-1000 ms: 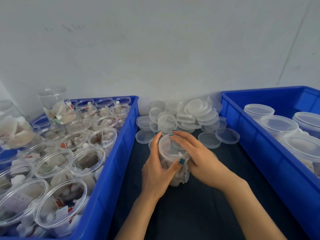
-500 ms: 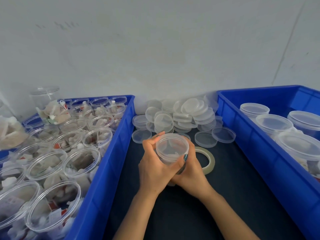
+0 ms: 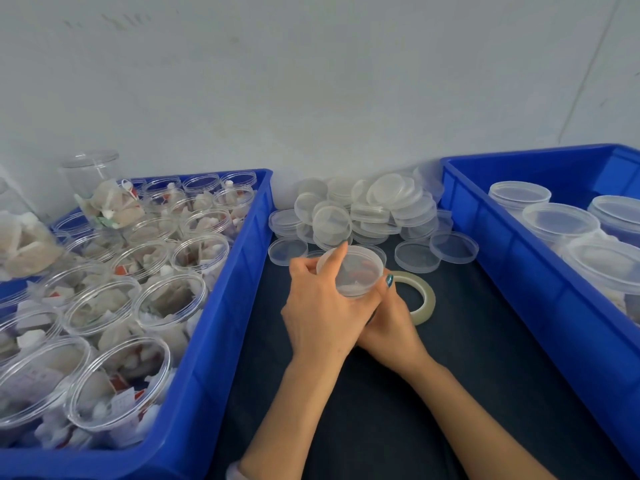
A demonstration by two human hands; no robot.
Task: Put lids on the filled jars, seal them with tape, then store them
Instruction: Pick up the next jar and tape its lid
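**Hands.** The left hand (image 3: 322,313) grips a clear jar (image 3: 353,275). Its fingers are curled round the jar's left side and the index finger (image 3: 338,254) is laid up over the lid's far edge. A thumb with a teal nail presses the jar's right edge. The right hand (image 3: 393,327) sits below and behind the left. Its fingers are hidden by the left hand and the jar, so its grip cannot be determined.

**Jar.** It is held off the table (image 3: 381,410), tilted so that its lidded top faces the camera.

**Near the fingers.**
- A tape roll (image 3: 425,303) lies flat just right of the thumb, partly covered by the right hand.
- A heap of lids (image 3: 374,206) lies beyond the fingertips against the wall, with single lids (image 3: 417,257) spilled close to the jar's far edge.

**Edges.**
- The left crate (image 3: 239,289), packed with open filled jars (image 3: 173,299), has its rim near the left knuckles.
- The right crate (image 3: 491,251), holding lidded jars (image 3: 559,220), has its wall well right of the tape roll.

**Room.** Bare dark tabletop shows between the tape roll and the right crate's wall. More shows on both sides of the forearms, nearer the person than the fingers.
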